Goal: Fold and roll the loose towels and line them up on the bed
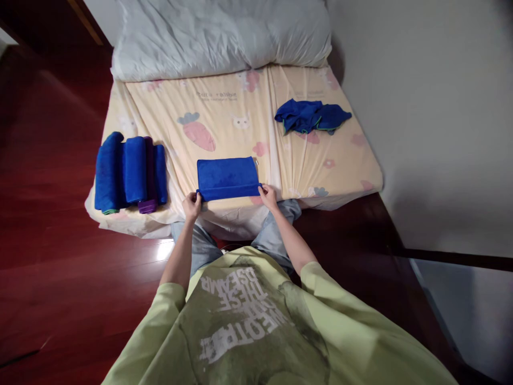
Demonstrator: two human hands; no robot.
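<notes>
A blue towel (226, 175) lies flat on the bed near its front edge, its near edge turned up into a small roll. My left hand (192, 206) is closed on the left end of that rolled edge. My right hand (268, 195) is closed on the right end. Both hands sit at the bed's front edge, just above my knees.
Several rolled towels (129, 172), blue with one purple, lie side by side at the bed's left edge. A crumpled blue cloth (310, 116) lies at the back right. A white duvet (224, 35) is heaped at the head. The yellow patterned sheet (224, 115) covers the bed; a white wall stands right.
</notes>
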